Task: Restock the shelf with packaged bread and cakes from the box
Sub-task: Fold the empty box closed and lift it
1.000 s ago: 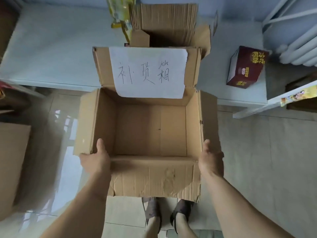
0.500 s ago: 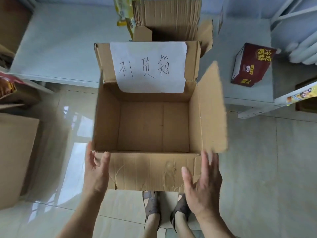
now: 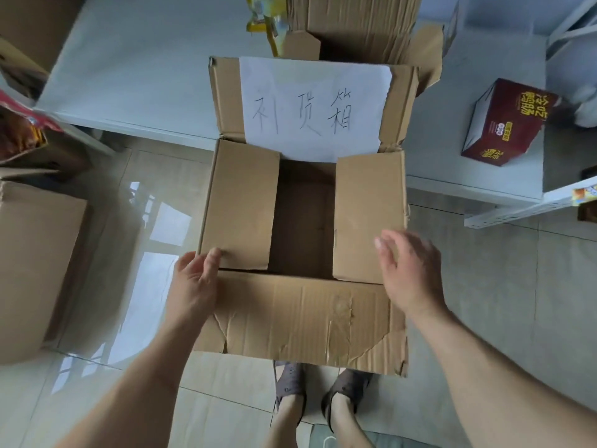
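Observation:
A brown cardboard box [image 3: 300, 315] stands on the tiled floor in front of me, and what shows of its inside is bare. A white sheet with handwriting [image 3: 315, 106] is stuck to its raised far flap. Both side flaps lie folded in over the opening, leaving a dark gap in the middle. My left hand [image 3: 197, 279] rests on the near corner of the left flap, thumb on top. My right hand [image 3: 408, 270] hovers with fingers spread at the near corner of the right flap. The near flap hangs down toward my feet.
A pale low shelf [image 3: 135, 69] runs across the back, holding another opened cardboard box [image 3: 358, 24], a yellow packet [image 3: 263, 17] and a dark red carton [image 3: 507, 121]. A closed cardboard box [image 3: 35, 263] stands at left, with a red snack bag [image 3: 19, 130] above it.
Both hands let go of the box's near corners. The two side flaps, which stood open, have been folded in over the opening.

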